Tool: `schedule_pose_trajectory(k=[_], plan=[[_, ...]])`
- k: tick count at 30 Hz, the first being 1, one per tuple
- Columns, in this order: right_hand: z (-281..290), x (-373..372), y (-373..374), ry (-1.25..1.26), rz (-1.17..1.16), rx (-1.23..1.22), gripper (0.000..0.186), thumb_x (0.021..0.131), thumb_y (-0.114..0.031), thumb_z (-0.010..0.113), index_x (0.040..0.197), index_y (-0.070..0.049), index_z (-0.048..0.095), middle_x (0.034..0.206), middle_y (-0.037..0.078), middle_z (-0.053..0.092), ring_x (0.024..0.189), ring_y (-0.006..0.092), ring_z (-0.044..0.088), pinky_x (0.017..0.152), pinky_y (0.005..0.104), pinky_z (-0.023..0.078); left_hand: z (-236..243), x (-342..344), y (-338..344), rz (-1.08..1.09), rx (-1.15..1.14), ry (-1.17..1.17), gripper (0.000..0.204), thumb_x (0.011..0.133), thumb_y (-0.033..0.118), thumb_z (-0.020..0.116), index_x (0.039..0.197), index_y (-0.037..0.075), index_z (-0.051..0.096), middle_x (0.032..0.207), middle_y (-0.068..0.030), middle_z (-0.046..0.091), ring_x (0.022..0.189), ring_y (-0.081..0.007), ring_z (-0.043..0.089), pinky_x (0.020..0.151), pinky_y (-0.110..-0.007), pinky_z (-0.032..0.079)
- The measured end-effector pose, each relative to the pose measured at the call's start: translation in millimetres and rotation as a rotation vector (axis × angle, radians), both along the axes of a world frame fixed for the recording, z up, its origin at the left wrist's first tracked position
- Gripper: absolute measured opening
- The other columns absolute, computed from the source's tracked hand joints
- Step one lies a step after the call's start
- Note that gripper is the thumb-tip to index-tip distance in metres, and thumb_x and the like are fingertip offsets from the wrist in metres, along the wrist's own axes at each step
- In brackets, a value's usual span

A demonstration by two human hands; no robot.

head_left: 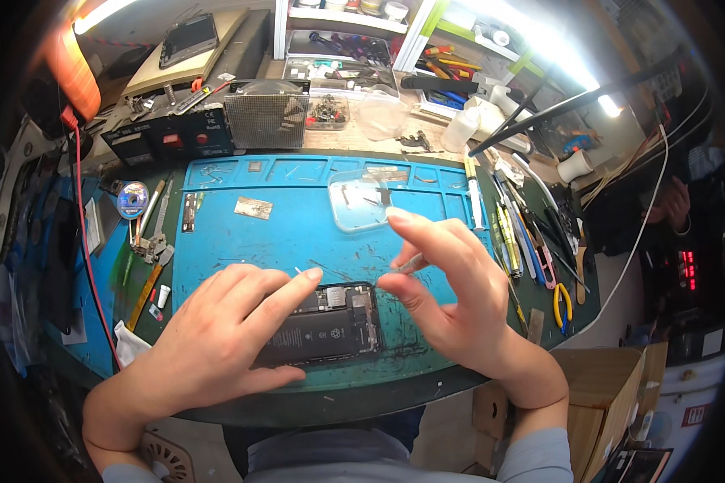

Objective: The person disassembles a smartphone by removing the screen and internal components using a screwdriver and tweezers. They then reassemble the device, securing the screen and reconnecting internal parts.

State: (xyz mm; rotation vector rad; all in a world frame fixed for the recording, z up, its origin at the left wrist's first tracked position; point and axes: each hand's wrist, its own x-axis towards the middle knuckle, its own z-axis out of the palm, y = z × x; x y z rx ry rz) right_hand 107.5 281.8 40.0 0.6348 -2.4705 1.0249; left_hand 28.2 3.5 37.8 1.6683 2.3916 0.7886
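Lying opened on the blue mat (298,233) near the front edge of the tabletop (362,137), the phone (326,326) is seen with its dark battery and circuit board exposed. It is pressed down by the left hand (217,338), whose fingers are spread flat over its left end. A thin metal tool (408,263) is pinched between thumb and fingers of the right hand (451,298), just above the phone's upper right corner. A clear plastic dish (358,201) is set behind, and a row of tweezers and pliers (532,241) is laid to the right.
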Motion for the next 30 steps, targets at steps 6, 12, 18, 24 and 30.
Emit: schedule_pose_trajectory(k=[6, 12, 18, 24, 30], plan=[[3.8, -0.2, -6.7, -0.02, 0.011, -0.068, 0.057, 0.096, 0.011, 0.063, 0.15, 0.004, 0.049, 0.118, 0.018, 0.071, 0.102, 0.0234, 0.071, 0.087, 0.0341, 0.059, -0.4, 3.4, 0.1, 0.018, 0.001, 0.014, 0.101, 0.066, 0.032, 0.095, 0.15, -0.001, 0.05, 0.127, -0.0178, 0.062, 0.112, -0.0379, 0.061, 0.098, -0.047, 0.051], [-7.0, 0.6, -6.3, -0.025, -0.015, -0.203, 0.063, 0.086, 0.009, 0.073, 0.147, -0.004, 0.058, 0.113, 0.015, 0.07, 0.087, 0.0241, 0.07, 0.08, 0.0366, 0.058, -0.9, 1.6, 2.4, 0.066, 0.047, -0.007, 0.091, 0.072, 0.028, 0.092, 0.149, 0.002, 0.052, 0.125, -0.0163, 0.065, 0.111, -0.0363, 0.062, 0.099, -0.046, 0.05], [-9.5, -1.9, -3.1, 0.078, -0.026, -0.058, 0.066, 0.087, 0.002, 0.077, 0.149, -0.007, 0.058, 0.114, 0.014, 0.07, 0.086, 0.0247, 0.068, 0.079, 0.0375, 0.058, -1.3, 0.8, 12.3, 0.183, 0.116, -0.026, 0.057, 0.086, 0.007, 0.079, 0.14, 0.005, 0.06, 0.11, -0.0122, 0.071, 0.103, -0.0318, 0.067, 0.094, -0.043, 0.051], [-5.8, -5.9, -7.0, 0.137, 0.011, -0.096, 0.067, 0.087, 0.006, 0.075, 0.15, -0.006, 0.057, 0.114, 0.014, 0.069, 0.083, 0.0243, 0.067, 0.075, 0.0354, 0.058, 7.6, 2.3, 26.1, 0.246, 0.09, -0.062, 0.036, 0.091, 0.001, 0.072, 0.127, 0.004, 0.067, 0.103, -0.0132, 0.071, 0.095, -0.0314, 0.069, 0.085, -0.041, 0.054], [-8.3, -2.0, -4.0, 0.146, 0.025, -0.137, 0.066, 0.087, 0.012, 0.07, 0.15, -0.002, 0.056, 0.113, 0.015, 0.069, 0.083, 0.0234, 0.068, 0.071, 0.0353, 0.059, -4.4, 4.9, 49.4, 0.172, 0.099, -0.08, 0.02, 0.092, 0.007, 0.074, 0.112, 0.004, 0.071, 0.097, -0.0116, 0.068, 0.089, -0.0308, 0.068, 0.08, -0.041, 0.055]])
